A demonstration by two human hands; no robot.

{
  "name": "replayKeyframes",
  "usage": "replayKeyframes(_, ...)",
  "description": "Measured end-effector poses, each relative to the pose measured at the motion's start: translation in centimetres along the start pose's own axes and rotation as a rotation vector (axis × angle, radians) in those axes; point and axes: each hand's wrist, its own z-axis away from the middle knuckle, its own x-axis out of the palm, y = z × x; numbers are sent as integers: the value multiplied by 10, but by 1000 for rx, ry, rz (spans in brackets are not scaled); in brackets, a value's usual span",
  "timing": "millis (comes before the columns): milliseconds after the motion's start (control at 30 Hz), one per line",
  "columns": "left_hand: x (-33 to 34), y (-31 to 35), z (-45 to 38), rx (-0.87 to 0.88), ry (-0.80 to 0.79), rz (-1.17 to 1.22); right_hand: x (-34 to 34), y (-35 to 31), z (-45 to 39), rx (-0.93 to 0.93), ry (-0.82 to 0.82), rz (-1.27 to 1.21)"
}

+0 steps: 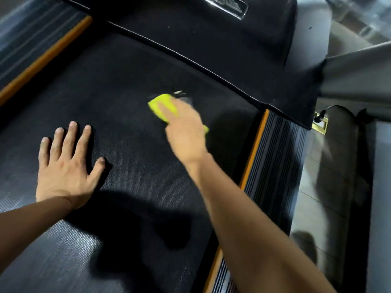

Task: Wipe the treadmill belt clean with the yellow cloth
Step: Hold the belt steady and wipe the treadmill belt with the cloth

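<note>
Treadmill belt (118, 85), black and finely textured, fills most of the head view and serves as the landmark. Right hand (186, 134) lies on the belt's far right part, close to the curved edge of the black motor cover (211, 39); it is blurred. Its fingers (167, 109) lie extended over the yellow cloth (161, 103) and press it flat against the belt, and the cloth shows beyond the fingertips and again at the hand's right side. Whether the thumb grips the cloth cannot be told. Left hand (67, 163) rests palm down on the belt's near left part, well apart from the cloth, fingers (70, 136) spread wide and holding nothing. Orange-edged ribbed side rail (273, 157) borders the belt on the right; a matching rail (40, 49) borders it on the left.
</note>
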Motion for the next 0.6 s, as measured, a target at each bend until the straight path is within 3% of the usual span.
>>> replayKeyframes(67,-1,0,1,-7,-7,0,-27,52,-5,209,135,93)
replayKeyframes(200,-1,0,0,-13,-8,-7,-59,113,-2,233,80,266)
replayKeyframes(400,1,0,0,-1,-4,3,-43,67,42,472,83,235)
replayKeyframes(500,0,-1,2,-6,4,5,-39,47,78,462,63,267)
replayKeyframes(600,0,0,0,-3,6,15,-43,74,55,390,68,350)
